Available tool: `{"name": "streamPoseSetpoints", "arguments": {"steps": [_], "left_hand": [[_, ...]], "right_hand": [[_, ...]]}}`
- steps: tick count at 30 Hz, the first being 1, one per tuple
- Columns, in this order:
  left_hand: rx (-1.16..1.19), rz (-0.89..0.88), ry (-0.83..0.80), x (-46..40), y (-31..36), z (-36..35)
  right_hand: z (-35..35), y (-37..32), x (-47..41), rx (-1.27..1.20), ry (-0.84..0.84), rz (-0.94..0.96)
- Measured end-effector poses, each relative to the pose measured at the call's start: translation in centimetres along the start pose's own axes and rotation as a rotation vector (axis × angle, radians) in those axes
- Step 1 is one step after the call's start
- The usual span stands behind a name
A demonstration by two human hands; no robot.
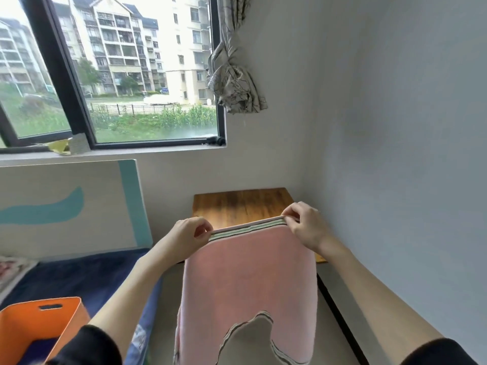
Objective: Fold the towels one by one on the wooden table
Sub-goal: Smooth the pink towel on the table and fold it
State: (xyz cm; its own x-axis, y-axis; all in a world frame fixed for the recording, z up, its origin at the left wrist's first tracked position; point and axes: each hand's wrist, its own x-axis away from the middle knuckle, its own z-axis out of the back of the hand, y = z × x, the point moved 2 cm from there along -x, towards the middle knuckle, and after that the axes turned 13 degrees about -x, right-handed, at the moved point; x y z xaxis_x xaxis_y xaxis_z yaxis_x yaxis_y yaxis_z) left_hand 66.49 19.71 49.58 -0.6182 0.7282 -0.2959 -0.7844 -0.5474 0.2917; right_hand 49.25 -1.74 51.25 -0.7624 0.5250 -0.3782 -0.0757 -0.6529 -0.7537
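Got the pink towel [247, 280] held up, my left hand [188, 234] and right hand [305, 226] each pinching a striped top corner, hanging just near of the wooden table [242, 204].

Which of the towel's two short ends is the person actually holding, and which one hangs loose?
Both hands, left hand and right hand, pinch the striped upper end of the pink towel, stretched above the wooden table. The other striped end dangles free below, curled.

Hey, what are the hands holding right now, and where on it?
The pink towel: left hand and right hand each pinch a corner of its striped top edge.
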Motion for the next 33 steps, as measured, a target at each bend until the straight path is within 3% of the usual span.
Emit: {"name": "streamPoseSetpoints", "arguments": {"steps": [11,18,26,33], "left_hand": [[0.036,0.129,-0.065,-12.7,-5.9,-7.6],[-0.057,0.233,-0.172,-22.0,-11.2,-14.5],[-0.053,0.179,-0.454,-31.5,-15.4,-22.8],[-0.068,0.253,-0.404,-40.6,-16.9,-29.0]], "right_hand": [[-2.8,9.6,-14.3,0.02,0.025,-0.096],[-6.6,18.2,-23.5,0.157,-0.083,-0.259],[-10.5,27.3,-31.2,0.131,-0.247,-0.458],[-13.3,36.1,-38.2,0.075,-0.272,-0.538]]}}
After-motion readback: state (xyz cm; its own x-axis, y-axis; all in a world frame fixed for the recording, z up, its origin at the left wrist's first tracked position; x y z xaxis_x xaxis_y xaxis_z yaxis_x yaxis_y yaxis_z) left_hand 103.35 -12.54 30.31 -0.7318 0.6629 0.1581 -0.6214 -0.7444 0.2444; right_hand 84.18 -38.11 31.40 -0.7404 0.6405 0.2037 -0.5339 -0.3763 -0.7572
